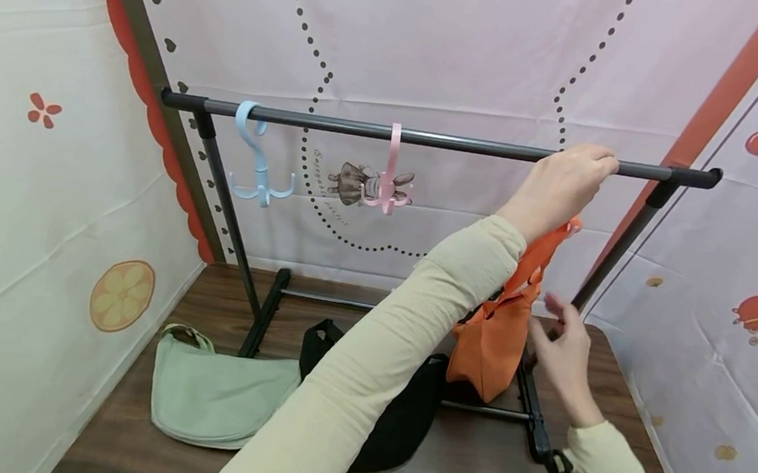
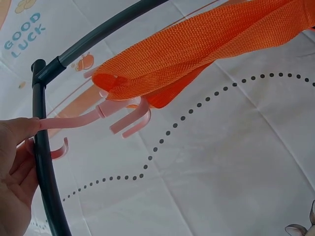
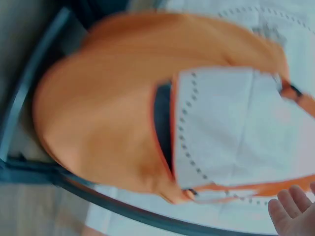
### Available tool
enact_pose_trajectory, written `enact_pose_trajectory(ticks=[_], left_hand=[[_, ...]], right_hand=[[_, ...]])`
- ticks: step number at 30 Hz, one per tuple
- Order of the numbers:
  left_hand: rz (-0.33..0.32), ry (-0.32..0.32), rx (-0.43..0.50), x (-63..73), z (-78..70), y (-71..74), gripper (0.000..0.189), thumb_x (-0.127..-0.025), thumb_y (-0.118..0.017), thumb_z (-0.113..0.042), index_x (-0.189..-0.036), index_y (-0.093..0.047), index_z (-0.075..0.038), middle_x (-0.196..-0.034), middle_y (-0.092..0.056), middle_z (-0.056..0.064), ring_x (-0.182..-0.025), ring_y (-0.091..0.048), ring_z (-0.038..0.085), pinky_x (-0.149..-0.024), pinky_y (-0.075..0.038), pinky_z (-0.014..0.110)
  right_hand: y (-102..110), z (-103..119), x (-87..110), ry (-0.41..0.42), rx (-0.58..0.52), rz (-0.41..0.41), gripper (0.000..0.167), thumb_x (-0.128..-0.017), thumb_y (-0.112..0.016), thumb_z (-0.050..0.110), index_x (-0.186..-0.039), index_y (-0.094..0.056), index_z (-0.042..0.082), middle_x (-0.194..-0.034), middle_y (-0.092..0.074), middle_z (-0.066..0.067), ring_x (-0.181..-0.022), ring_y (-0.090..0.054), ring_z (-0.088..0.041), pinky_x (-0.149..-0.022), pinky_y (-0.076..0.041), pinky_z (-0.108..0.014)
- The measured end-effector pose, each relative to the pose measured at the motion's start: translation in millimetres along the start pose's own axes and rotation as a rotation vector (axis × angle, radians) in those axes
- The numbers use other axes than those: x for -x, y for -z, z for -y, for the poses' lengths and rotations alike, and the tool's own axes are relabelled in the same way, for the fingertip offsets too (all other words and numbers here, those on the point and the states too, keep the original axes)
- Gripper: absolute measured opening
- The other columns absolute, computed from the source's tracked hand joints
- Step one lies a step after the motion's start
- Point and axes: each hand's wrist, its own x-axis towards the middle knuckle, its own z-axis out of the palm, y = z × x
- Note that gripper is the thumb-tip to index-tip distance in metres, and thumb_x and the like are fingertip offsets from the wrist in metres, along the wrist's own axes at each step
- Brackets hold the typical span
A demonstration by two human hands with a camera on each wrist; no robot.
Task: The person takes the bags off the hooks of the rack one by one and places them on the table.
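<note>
My left hand [image 1: 565, 186] is up at the right part of the rail. In the left wrist view its thumb and fingers pinch the stem of a pink hook hanger [image 2: 74, 122] beside the dark rod. An orange bag [image 1: 492, 342] hangs from that hanger, its woven strap [image 2: 197, 54] looped over the prongs. Just right of the bag, my right hand [image 1: 569, 354] has its fingers apart and holds nothing. The bag's body [image 3: 98, 113] fills much of the blurred right wrist view, with the right fingertips [image 3: 290, 204] at the lower right edge.
The black rail [image 1: 470, 145] carries a blue hook hanger [image 1: 262, 172] and another pink hook hanger [image 1: 389, 184] without bags. On the wooden floor lie a green bag [image 1: 213, 396] and a black bag [image 1: 409, 422], partly behind my left sleeve. Printed cloth walls enclose the stand.
</note>
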Motion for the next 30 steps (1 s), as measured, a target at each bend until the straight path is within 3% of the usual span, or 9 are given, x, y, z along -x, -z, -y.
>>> enact_pose_trajectory(ticks=[3, 8, 15, 19, 22, 25, 30], left_hand=[[0.011, 0.0, 0.006, 0.1, 0.4, 0.4, 0.029, -0.095, -0.04, -0.011, -0.116, -0.057, -0.018, -0.125, -0.052, -0.01, -0.114, -0.047, 0.003, -0.084, -0.043, 0.011], [0.021, 0.003, 0.005, 0.4, 1.0, 0.8, 0.029, -0.095, -0.04, -0.011, -0.117, -0.057, -0.018, -0.125, -0.052, -0.01, -0.114, -0.047, 0.003, -0.085, -0.042, 0.01], [0.018, 0.027, 0.013, 0.1, 0.3, 3.1, 0.029, -0.093, -0.04, -0.008, -0.111, -0.06, -0.019, -0.118, -0.056, -0.013, -0.106, -0.053, 0.003, -0.079, -0.045, 0.013], [0.056, 0.064, 0.023, -2.4, 0.7, 6.4, 0.029, -0.093, -0.042, -0.009, -0.112, -0.06, -0.022, -0.117, -0.057, -0.015, -0.1, -0.056, 0.004, -0.077, -0.046, 0.015], [0.093, 0.086, 0.051, -4.2, 0.7, 8.9, 0.029, -0.094, -0.044, -0.011, -0.115, -0.06, -0.023, -0.117, -0.056, -0.016, -0.101, -0.056, 0.004, -0.078, -0.045, 0.015], [0.116, 0.086, 0.063, -5.3, 0.3, 10.6, 0.029, -0.094, -0.044, -0.012, -0.116, -0.059, -0.024, -0.119, -0.056, -0.015, -0.102, -0.055, 0.003, -0.08, -0.044, 0.014], [0.116, 0.076, 0.05, -6.3, -0.6, 11.9, 0.027, -0.094, -0.045, -0.013, -0.116, -0.059, -0.023, -0.118, -0.056, -0.015, -0.102, -0.055, 0.003, -0.081, -0.044, 0.015]], right_hand=[[6.7, 3.6, -26.5, -0.063, -0.025, -0.033, 0.044, -0.085, -0.057, 0.005, -0.126, -0.046, -0.003, -0.119, -0.054, -0.018, -0.104, -0.049, -0.017, -0.087, -0.042, -0.021], [13.1, 9.9, -61.4, -0.087, -0.02, -0.079, 0.043, -0.086, -0.055, 0.008, -0.127, -0.046, -0.003, -0.117, -0.055, -0.018, -0.105, -0.053, -0.025, -0.089, -0.046, -0.029], [12.7, 18.8, -91.7, -0.122, -0.009, -0.032, 0.044, -0.088, -0.054, 0.015, -0.128, -0.046, -0.002, -0.119, -0.054, -0.019, -0.11, -0.052, -0.03, -0.093, -0.043, -0.041], [9.9, 21.2, -104.9, -0.127, -0.024, -0.024, 0.04, -0.088, -0.053, 0.018, -0.124, -0.05, 0.0, -0.115, -0.055, -0.016, -0.11, -0.053, -0.025, -0.093, -0.044, -0.036], [8.0, 21.1, -113.2, -0.121, -0.043, -0.034, 0.027, -0.088, -0.052, 0.015, -0.112, -0.057, 0.003, -0.104, -0.059, -0.004, -0.101, -0.057, -0.009, -0.085, -0.047, -0.022], [7.4, 19.8, -118.4, -0.112, -0.081, -0.035, 0.011, -0.087, -0.049, 0.008, -0.093, -0.059, 0.01, -0.086, -0.056, 0.008, -0.08, -0.054, 0.001, -0.065, -0.043, -0.012], [8.1, 16.4, -122.7, -0.073, -0.132, -0.034, 0.021, -0.086, -0.046, 0.0, -0.082, -0.058, 0.018, -0.066, -0.05, 0.015, -0.06, -0.042, -0.003, -0.05, -0.03, -0.018]])
